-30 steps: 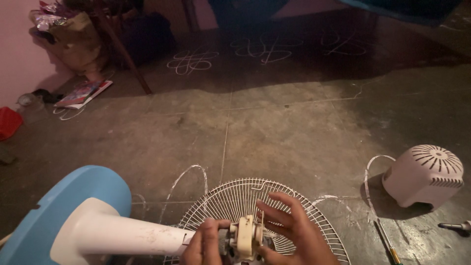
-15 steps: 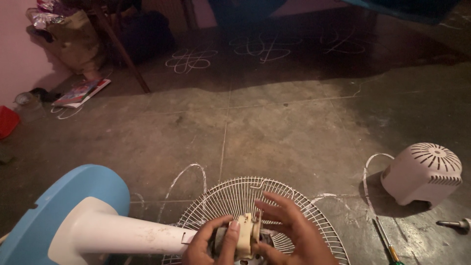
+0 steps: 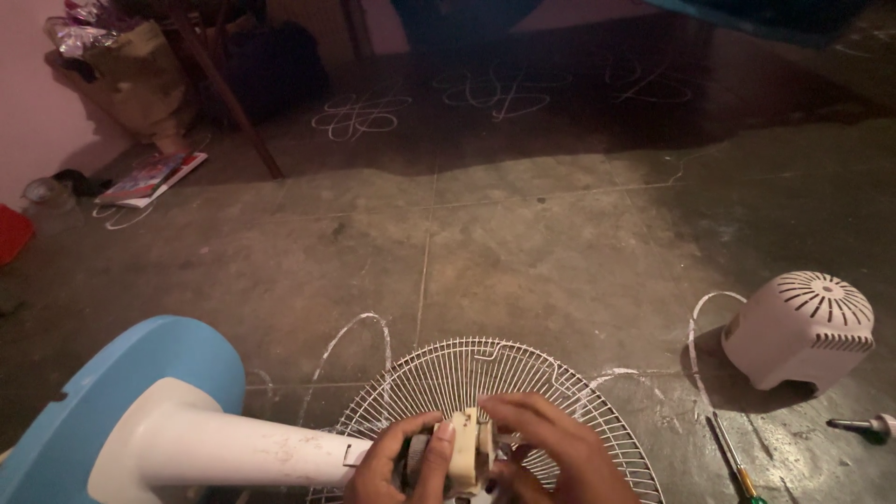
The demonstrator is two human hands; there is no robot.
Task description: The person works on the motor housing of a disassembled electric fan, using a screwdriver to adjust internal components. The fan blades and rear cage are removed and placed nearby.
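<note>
Concrete floor (image 3: 560, 243), dim | cream motor housing (image 3: 464, 453) at stand top, against wire guard (image 3: 485, 373) | left hand (image 3: 397, 467) now curled tighter around it; right hand (image 3: 551, 453) gripping opposite side, hardly shifted | motor cover (image 3: 803, 327), screwdriver (image 3: 737, 462) apart, right.

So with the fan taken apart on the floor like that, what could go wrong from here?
Both hands, left hand and right hand, grip the bare motor right against the wire guard, so fingers might catch on the wires. The screwdrivers and motor cover lie loose on the dim floor, easy to step on or kick away.
</note>
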